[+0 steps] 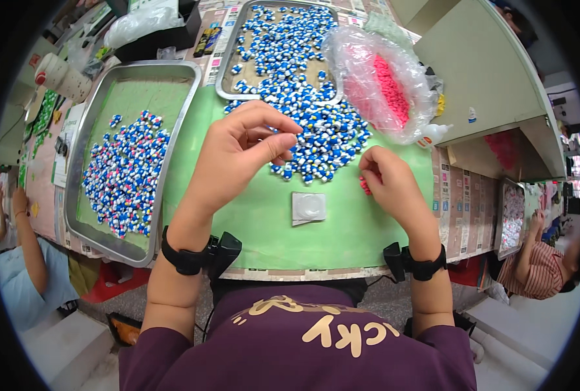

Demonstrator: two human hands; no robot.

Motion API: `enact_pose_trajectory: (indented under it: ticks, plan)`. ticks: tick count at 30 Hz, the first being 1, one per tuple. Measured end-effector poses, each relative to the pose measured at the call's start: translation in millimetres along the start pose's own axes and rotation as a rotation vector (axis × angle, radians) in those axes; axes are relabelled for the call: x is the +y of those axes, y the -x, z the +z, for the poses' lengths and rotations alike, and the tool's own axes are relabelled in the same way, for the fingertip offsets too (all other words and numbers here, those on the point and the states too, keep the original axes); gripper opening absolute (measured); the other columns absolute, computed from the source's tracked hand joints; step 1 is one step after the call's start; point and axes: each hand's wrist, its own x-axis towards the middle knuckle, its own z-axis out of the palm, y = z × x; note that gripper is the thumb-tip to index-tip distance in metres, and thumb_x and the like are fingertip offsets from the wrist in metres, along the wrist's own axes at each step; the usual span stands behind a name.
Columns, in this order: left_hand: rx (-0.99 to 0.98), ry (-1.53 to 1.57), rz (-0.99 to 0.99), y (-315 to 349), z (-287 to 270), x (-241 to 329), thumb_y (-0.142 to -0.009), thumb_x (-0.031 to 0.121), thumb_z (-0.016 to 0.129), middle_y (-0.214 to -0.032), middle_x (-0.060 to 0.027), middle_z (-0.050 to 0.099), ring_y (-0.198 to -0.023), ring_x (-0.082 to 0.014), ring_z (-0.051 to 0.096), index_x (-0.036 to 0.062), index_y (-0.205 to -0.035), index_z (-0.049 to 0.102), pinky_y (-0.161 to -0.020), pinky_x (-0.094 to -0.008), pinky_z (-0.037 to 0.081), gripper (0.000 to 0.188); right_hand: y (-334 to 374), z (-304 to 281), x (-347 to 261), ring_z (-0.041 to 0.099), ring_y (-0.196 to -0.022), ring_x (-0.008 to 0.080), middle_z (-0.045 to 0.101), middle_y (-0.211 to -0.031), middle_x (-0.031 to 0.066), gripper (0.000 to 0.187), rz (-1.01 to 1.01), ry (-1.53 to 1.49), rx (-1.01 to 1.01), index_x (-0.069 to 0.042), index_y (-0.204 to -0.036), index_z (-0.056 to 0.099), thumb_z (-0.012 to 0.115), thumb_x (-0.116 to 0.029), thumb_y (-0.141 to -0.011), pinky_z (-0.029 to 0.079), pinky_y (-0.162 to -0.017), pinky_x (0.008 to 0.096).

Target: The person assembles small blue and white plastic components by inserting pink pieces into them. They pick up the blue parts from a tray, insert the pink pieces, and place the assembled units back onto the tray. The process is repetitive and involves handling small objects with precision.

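Note:
My left hand (pixel 241 153) is raised over the near edge of a heap of small blue-and-white pieces (pixel 319 140). Its thumb and index finger are pinched together, and whatever lies between them is too small or hidden to name. To the right, my right hand (pixel 391 182) is closed, fingertips turned down and inward. A few small pink pieces (pixel 366 186) show at its fingertips; whether they are held or lie on the green mat (pixel 257 225) I cannot tell. Between the hands and nearer to me sits a small square whitish block with a round clear top (pixel 309 206).
A metal tray (pixel 74 215) at left holds blue-and-white pieces with pink bits. The heap spills from another tray (pixel 221 72) at the back. Right of it lies a clear bag (pixel 361 78) of pink pieces, near a white bottle (pixel 435 134) and a cabinet (pixel 492 72). Other people sit at both sides.

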Motion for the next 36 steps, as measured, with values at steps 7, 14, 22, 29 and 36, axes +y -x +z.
enact_pose_trajectory:
  ticks: [7, 14, 22, 29, 36]
  plan:
    - [0.047, 0.181, -0.050, -1.6, -2.0, -15.8, -0.090, 0.000, 0.062, -0.106, -0.0093, 0.067, -0.084, -0.0118, 0.065, -0.0018, -0.107, 0.064, -0.075, -0.0252, 0.055, 0.018, -2.2, -8.7, -12.4, 0.062, -0.081, 0.0198, 0.062, -0.084, 0.0096, 0.016, 0.048, -0.207, 0.058, -0.001, -0.094, 0.053, 0.061, 0.006, -0.082, 0.049, -0.074, 0.0311]
    - [-0.149, 0.191, -0.074, 3.5, 5.5, -23.9, -0.091, 0.004, 0.061, -0.096, -0.0038, 0.063, -0.084, -0.0114, 0.063, 0.0004, -0.103, 0.067, -0.075, -0.0259, 0.054, 0.014, -19.8, 7.2, -61.6, 0.064, -0.086, 0.0181, 0.064, -0.089, 0.0080, 0.020, -0.268, -0.434, 0.171, -0.002, -0.094, 0.056, 0.066, 0.009, -0.080, 0.050, -0.077, 0.0298]
    - [-0.143, 0.308, -0.156, 7.9, 7.6, -20.8, -0.091, 0.012, 0.066, -0.088, -0.0015, 0.063, -0.076, -0.0074, 0.061, -0.0001, -0.095, 0.068, -0.068, -0.0233, 0.051, 0.013, -26.8, 23.6, -69.9, 0.065, -0.085, 0.0233, 0.066, -0.091, 0.0081, 0.024, -0.468, -0.260, 0.255, -0.005, -0.093, 0.060, 0.070, 0.008, -0.075, 0.049, -0.072, 0.0336]
    - [-0.161, 0.250, -0.126, 10.9, 10.9, -17.9, -0.092, 0.013, 0.065, -0.088, -0.0019, 0.061, -0.072, -0.0058, 0.058, 0.0005, -0.093, 0.068, -0.061, -0.0215, 0.049, 0.013, -26.3, 14.6, -68.6, 0.064, -0.082, 0.0247, 0.064, -0.089, 0.0104, 0.022, -0.518, -0.281, 0.157, -0.004, -0.092, 0.058, 0.066, 0.010, -0.076, 0.050, -0.070, 0.0343]
    - [-0.253, 0.296, -0.158, 10.6, 7.0, -17.8, -0.094, 0.015, 0.063, -0.089, -0.0017, 0.061, -0.070, -0.0061, 0.057, -0.0002, -0.094, 0.068, -0.059, -0.0220, 0.047, 0.016, -25.0, 11.3, -72.4, 0.062, -0.081, 0.0282, 0.060, -0.093, 0.0128, 0.026, -0.597, -0.241, 0.082, -0.003, -0.088, 0.051, 0.058, 0.016, -0.071, 0.051, -0.069, 0.0353]
